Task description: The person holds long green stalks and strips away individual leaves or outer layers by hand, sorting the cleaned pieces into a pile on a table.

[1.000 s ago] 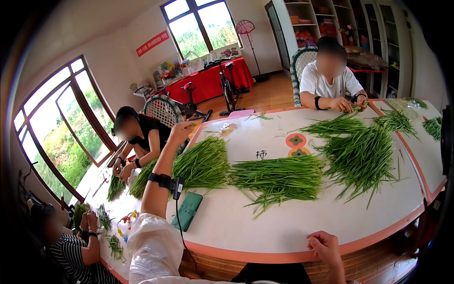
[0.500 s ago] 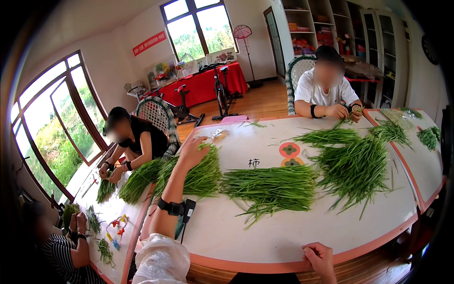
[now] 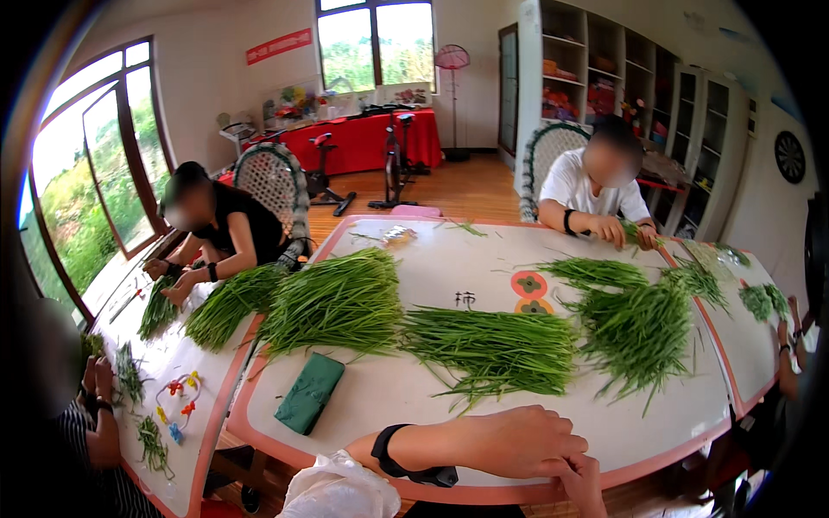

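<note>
1. The left hand [image 3: 518,440] reaches across above the table's near edge, back upward, fingers curled rather than spread; a black wrist strap [image 3: 390,447] sits behind it.
2. The right hand [image 3: 577,485] comes up from below, its fingers bent in and meeting the left fingertips. Whether anything is pinched between them I cannot tell.
3. Just beyond lies the middle heap of green stalks [image 3: 492,347], flat on the white table [image 3: 604,440], apart from both hands. Its long axis runs left to right, with loose ends straggling toward the near edge.
4. The right heap [image 3: 639,332] spreads toward the near edge; the left heap [image 3: 335,298] slants from lower left to upper right.
5. A green rectangular packet [image 3: 311,393] lies in front of the left heap, long axis tilted the same way; its contents are hidden.
6. Toward the far edge sits a crinkled clear wrapper [image 3: 399,235], contents too small to make out.
7. Across the table, a person in white [image 3: 591,186] holds a few stalks with both hands.
8. Behind, an open shelf unit [image 3: 564,41] holds orange and red items, beside a glass-fronted cabinet [image 3: 734,147].
</note>
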A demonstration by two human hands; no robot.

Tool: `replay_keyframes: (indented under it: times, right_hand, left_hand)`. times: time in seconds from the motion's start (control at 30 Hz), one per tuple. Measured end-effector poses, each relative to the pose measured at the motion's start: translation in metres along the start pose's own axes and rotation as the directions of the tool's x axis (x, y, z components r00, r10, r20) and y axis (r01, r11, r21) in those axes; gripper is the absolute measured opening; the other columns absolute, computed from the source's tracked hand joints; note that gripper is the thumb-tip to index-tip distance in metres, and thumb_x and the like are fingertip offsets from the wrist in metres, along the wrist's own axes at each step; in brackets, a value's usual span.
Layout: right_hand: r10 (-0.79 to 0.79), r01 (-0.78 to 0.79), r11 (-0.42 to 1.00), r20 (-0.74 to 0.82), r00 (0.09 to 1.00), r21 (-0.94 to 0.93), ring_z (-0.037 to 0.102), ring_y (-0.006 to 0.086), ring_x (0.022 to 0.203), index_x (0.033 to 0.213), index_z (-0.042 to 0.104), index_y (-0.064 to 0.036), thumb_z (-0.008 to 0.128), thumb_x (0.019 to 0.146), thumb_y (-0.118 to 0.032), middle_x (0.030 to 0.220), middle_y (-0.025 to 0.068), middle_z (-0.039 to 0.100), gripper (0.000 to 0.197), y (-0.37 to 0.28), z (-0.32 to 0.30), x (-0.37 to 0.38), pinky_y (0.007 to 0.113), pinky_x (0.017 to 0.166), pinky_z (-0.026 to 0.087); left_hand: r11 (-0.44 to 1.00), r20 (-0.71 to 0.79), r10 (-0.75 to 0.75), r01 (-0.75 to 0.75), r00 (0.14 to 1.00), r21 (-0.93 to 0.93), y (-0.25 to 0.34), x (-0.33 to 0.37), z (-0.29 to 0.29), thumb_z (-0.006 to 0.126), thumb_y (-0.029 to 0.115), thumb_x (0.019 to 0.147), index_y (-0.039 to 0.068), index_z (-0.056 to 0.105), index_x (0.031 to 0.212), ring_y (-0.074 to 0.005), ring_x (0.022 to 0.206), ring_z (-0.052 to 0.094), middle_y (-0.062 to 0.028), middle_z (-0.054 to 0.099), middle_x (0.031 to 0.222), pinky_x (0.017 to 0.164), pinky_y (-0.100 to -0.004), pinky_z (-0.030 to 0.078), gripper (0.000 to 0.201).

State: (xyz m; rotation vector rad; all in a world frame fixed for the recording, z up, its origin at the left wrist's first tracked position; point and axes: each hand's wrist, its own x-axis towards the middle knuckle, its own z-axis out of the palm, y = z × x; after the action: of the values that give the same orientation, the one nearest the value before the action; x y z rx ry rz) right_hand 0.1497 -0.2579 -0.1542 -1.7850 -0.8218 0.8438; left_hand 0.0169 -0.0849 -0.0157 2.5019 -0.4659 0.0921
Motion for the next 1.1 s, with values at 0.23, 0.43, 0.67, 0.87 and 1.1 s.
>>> replay_keyframes:
  times: [0.23, 0.43, 0.67, 0.87, 1.1]
  right_hand:
    - [0.045, -0.057, 0.997, 0.189, 0.981, 0.059, 0.052, 0.0043, 0.064, 0.094, 0.064, -0.0009, 0.058, 0.087, -0.017, 0.072, -0.0004, 0.060, 0.019, -0.025, -0.014, 0.020, 0.019, 0.056, 0.042]
    - [-0.367, 0.323, 0.850, -0.028, 0.930, -0.416, 0.055, 0.0150, 0.069, 0.094, 0.063, -0.0015, 0.063, 0.081, -0.018, 0.075, 0.0045, 0.062, 0.021, -0.078, -0.009, 0.067, 0.027, 0.058, 0.044]
    - [-0.549, 0.344, 0.494, 0.020, 0.836, -0.799, 0.052, 0.0312, 0.082, 0.087, 0.062, -0.0042, 0.061, 0.075, -0.015, 0.078, 0.0103, 0.059, 0.016, -0.059, -0.005, 0.136, 0.039, 0.075, 0.043]
    - [-0.458, 0.407, 0.573, 0.134, 0.879, -0.711, 0.052, 0.0315, 0.085, 0.085, 0.062, -0.0047, 0.058, 0.076, -0.016, 0.081, 0.0119, 0.060, 0.015, -0.046, -0.019, 0.130, 0.039, 0.074, 0.042]
    - [-0.379, 0.337, 0.719, 0.064, 0.923, -0.608, 0.049, 0.0303, 0.087, 0.090, 0.062, -0.0068, 0.060, 0.076, -0.016, 0.084, 0.0107, 0.057, 0.018, -0.041, -0.017, 0.126, 0.038, 0.076, 0.042]
  left_hand:
    - [0.989, -0.420, -0.091, 0.131, 0.903, 0.067, 0.004, -0.053, -0.056, 0.067, 0.014, 0.076, 0.004, 0.059, 0.108, -0.0284, 0.084, 0.060, -0.0122, 0.062, 0.095, 0.072, -0.0348, 0.049, 0.034]
    - [0.961, -0.571, -0.238, 0.275, 0.786, -0.022, 0.006, -0.090, -0.078, 0.065, 0.007, 0.075, -0.001, 0.057, 0.109, -0.0257, 0.083, 0.061, -0.0137, 0.061, 0.090, 0.073, -0.0308, 0.047, 0.036]
    - [0.960, -0.572, -0.235, 0.281, 0.786, -0.008, -0.002, -0.090, -0.077, 0.065, 0.009, 0.076, 0.000, 0.057, 0.108, -0.0248, 0.080, 0.061, -0.0131, 0.062, 0.088, 0.070, -0.0305, 0.048, 0.035]
    - [0.963, -0.611, -0.215, 0.268, 0.762, -0.005, -0.004, -0.096, -0.079, 0.066, 0.009, 0.075, 0.003, 0.058, 0.107, -0.0263, 0.078, 0.061, -0.0124, 0.062, 0.085, 0.067, -0.0315, 0.048, 0.034]
    - [0.966, -0.637, -0.203, 0.258, 0.744, -0.007, -0.005, -0.099, -0.077, 0.066, 0.012, 0.075, 0.004, 0.058, 0.108, -0.0264, 0.077, 0.061, -0.0123, 0.062, 0.084, 0.066, -0.0321, 0.048, 0.034]
